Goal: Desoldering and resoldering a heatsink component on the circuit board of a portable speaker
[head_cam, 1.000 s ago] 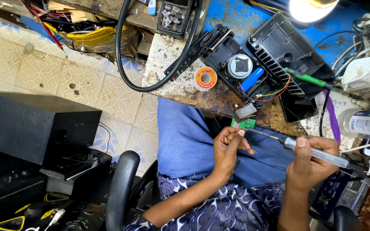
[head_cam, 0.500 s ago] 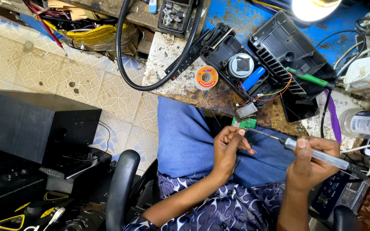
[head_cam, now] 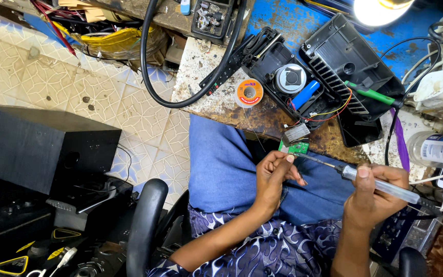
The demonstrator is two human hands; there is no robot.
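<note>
Far left, a patterned tile floor (head_cam: 42,77) runs beside a black speaker cabinet (head_cam: 32,146); gear crowds the near left corner. My chair's black armrest (head_cam: 144,225) stands just left of my blue-trousered lap (head_cam: 221,164). The workbench (head_cam: 216,97), stained and worn, ends at an edge directly above my knees. On it lie a black cable loop (head_cam: 152,82), a solder spool (head_cam: 249,92) and an opened black casing (head_cam: 308,82). My left hand (head_cam: 273,177) pinches thin solder wire at the small green circuit board (head_cam: 297,147), which hangs off the bench edge. My right hand (head_cam: 373,192) is clenched around the soldering iron (head_cam: 380,184), tip near the board. Free room exists only over my lap; the right is cluttered with cables.
</note>
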